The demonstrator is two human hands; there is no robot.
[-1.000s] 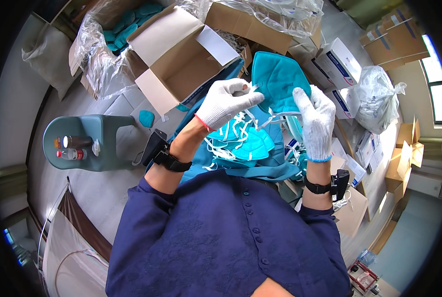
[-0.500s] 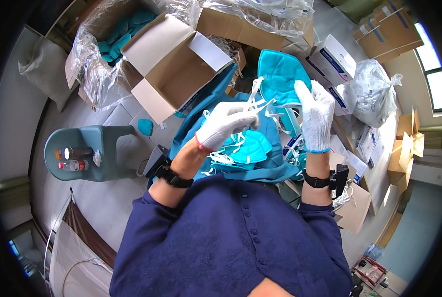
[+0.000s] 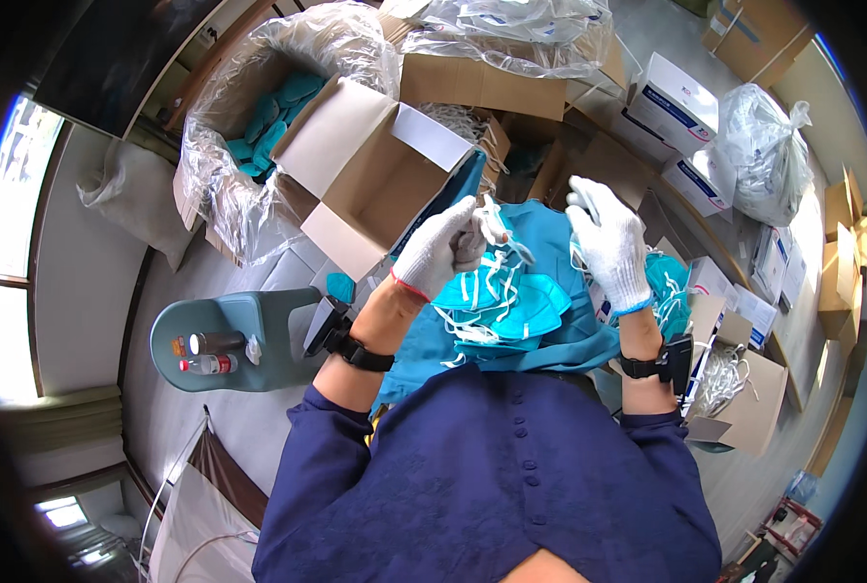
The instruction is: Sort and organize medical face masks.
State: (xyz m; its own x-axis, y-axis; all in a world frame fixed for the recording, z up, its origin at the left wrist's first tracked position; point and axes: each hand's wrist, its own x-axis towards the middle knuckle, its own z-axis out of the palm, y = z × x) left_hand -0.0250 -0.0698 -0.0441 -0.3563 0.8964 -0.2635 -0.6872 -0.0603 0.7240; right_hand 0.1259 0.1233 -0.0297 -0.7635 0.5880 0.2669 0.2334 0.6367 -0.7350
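Note:
My left hand (image 3: 443,245), in a white knit glove with a red cuff, is closed in a pinch on the white straps of a teal face mask (image 3: 519,245). That mask hangs nearly edge-on and is partly blurred. To its right, my right hand (image 3: 610,243), in a white glove with a blue cuff, is raised with its fingers apart. A white strap shows beside its thumb; whether they touch is hard to tell. Below both hands, several teal masks (image 3: 526,309) with tangled white straps lie on a blue cloth (image 3: 574,340) over my lap.
An open cardboard box (image 3: 395,194) stands ahead, next to a plastic-lined carton (image 3: 302,209) holding teal masks. At left is a grey-green stool (image 3: 176,335) with a bottle (image 3: 210,364). White boxes (image 3: 675,102), a clear bag (image 3: 766,155) and a strap-filled carton (image 3: 759,403) stand right.
The mask that was held up and spread between my hands now hangs lower by my left hand. My right hand has let go of its edge. The whole view has swung left.

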